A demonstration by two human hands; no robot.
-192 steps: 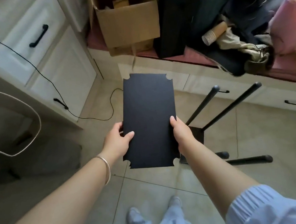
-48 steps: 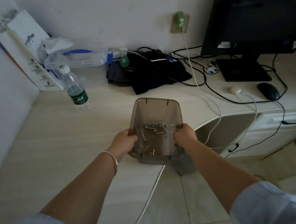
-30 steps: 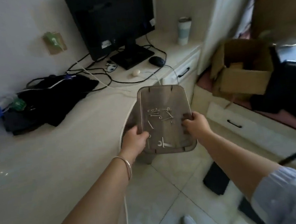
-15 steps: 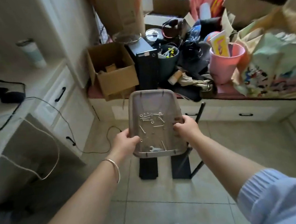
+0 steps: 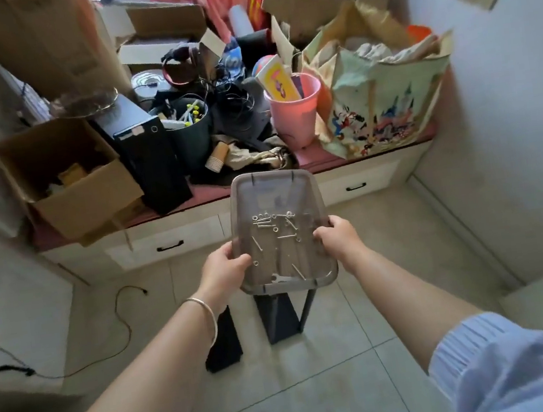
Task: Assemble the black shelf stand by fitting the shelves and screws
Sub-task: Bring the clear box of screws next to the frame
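Both hands, left (image 5: 225,270) and right (image 5: 336,237), grip tray (image 5: 273,191) side edges; screws (image 5: 274,226) inside; open floor (image 5: 336,370) beneath.

one tray (image 5: 273,193), two black shelves (image 5: 222,342), one wrench (image 5: 281,277)

No text, label or number can be read anywhere here.

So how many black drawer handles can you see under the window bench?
2. One black handle is on the left drawer, below the cardboard box; the other is on the right drawer, below the cartoon bag. The tray may hide more.
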